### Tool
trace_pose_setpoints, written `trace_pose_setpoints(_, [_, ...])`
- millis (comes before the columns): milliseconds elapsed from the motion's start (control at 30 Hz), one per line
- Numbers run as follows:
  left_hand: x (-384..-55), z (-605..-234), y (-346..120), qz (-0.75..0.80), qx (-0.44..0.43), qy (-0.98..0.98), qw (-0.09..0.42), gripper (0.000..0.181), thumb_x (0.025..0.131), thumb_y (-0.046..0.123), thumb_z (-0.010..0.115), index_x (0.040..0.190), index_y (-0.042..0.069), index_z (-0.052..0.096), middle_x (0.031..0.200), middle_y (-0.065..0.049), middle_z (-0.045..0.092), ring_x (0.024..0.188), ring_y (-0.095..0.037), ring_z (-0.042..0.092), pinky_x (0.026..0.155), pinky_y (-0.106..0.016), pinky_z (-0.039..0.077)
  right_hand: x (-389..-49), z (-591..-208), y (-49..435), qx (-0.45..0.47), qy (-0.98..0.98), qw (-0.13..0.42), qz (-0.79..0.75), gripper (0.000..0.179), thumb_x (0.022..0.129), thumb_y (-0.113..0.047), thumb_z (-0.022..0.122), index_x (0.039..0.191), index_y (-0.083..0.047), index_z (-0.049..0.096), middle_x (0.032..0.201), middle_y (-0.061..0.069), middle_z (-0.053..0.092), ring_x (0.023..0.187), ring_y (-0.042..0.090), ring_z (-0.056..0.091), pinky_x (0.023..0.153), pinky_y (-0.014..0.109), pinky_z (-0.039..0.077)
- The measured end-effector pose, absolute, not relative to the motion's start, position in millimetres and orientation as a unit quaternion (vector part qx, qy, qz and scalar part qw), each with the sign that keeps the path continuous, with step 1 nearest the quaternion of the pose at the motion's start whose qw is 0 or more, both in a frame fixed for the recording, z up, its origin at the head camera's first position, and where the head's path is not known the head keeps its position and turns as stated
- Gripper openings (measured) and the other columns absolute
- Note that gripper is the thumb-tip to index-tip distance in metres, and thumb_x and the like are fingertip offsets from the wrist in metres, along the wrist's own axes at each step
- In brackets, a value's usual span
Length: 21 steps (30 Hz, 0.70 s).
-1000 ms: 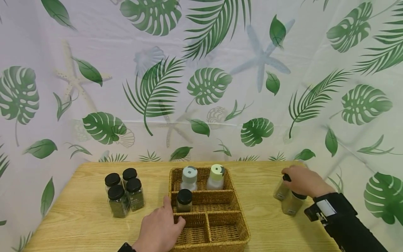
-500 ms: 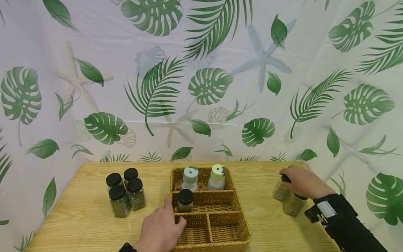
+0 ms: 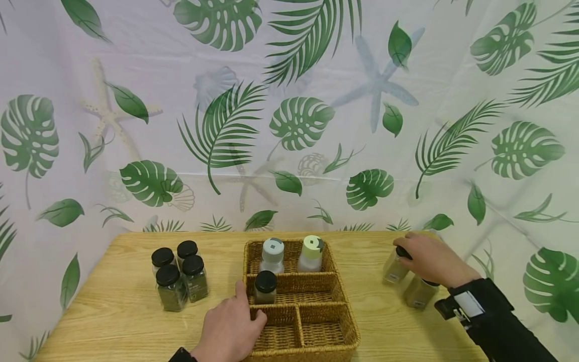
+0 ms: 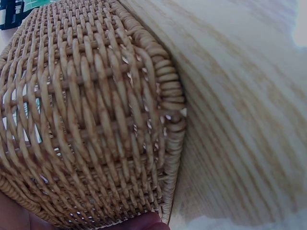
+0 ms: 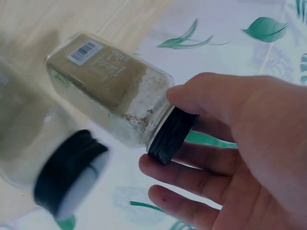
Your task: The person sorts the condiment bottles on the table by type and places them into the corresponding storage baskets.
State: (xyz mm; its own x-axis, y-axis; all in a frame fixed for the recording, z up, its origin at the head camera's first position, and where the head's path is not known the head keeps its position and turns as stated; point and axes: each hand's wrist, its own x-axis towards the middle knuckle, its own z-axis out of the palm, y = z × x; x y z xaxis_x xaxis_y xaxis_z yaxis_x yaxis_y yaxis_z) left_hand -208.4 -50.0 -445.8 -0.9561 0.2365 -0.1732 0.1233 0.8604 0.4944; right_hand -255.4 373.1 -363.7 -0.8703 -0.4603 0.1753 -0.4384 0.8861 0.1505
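Observation:
My left hand [image 3: 230,324] holds the left rim of a woven wicker basket [image 3: 353,329], thumb inside and fingers along the outer side. Its weave [image 4: 86,96] fills the left wrist view. Far to the right, my right hand [image 3: 434,259] pinches the black lid of a spice jar [image 3: 394,269] between thumb and fingers. The right wrist view shows this jar [image 5: 105,86] to be square, clear, and part filled with brownish powder, bearing a barcode label. A second, similar spice jar [image 3: 420,292] stands close beside it, partly under the hand.
Two white bottles, one with a pale blue cap [image 3: 273,247] and one with a yellow-green cap [image 3: 312,246], stand in the basket's back compartment. A black-lidded jar [image 3: 265,288] sits in the middle one. Several dark-filled jars [image 3: 172,291] cluster left on the wooden table [image 3: 113,301].
My right hand has shifted slightly left with the pinched jar, opening a gap from the second jar. The left hand keeps its place on the basket.

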Motion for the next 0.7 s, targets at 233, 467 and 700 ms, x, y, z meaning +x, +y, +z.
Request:
trace_pose_setpoints(233, [-207.6, -446.5, -49.3, 0.246, 0.087, 0.958, 0.118, 0.084, 0.09, 0.048, 0.054, 0.146, -0.008, 0.025, 0.069, -0.006, 0.06, 0.052, -0.02, 0.051, 0.043, -0.04, 0.042, -246.4, -348.5, 351.0, 0.266, -0.95, 0.142, -0.083, 0.033, 0.08, -0.017, 0.075, 0.108, -0.001, 0.068, 0.086, 0.011, 0.065, 0.068, 0.021, 0.059, 0.054, 0.037, 0.052])
trace_pose_setpoints(467, [-206.4, -447.4, -49.6, 0.245, 0.083, 0.959, 0.117, 0.083, 0.09, 0.047, 0.054, 0.145, -0.008, 0.026, 0.068, -0.007, 0.06, 0.051, -0.02, 0.05, 0.043, -0.04, 0.042, -240.8, -343.0, 332.8, 0.281, -0.941, 0.157, -0.104, 0.036, 0.079, -0.018, 0.075, 0.111, -0.002, 0.068, 0.087, 0.009, 0.064, 0.065, 0.016, 0.057, 0.051, 0.032, 0.05])
trace_pose_setpoints(700, [-207.5, -446.8, -48.8, 0.248, 0.09, 0.958, 0.11, 0.084, 0.089, 0.046, 0.054, 0.145, -0.009, 0.025, 0.072, -0.006, 0.062, 0.054, -0.019, 0.053, 0.045, -0.04, 0.043, -231.5, -332.5, 315.0, 0.303, -0.932, 0.172, -0.097, 0.039, 0.08, -0.017, 0.074, 0.115, -0.001, 0.066, 0.087, 0.007, 0.061, 0.066, 0.014, 0.053, 0.05, 0.029, 0.048])
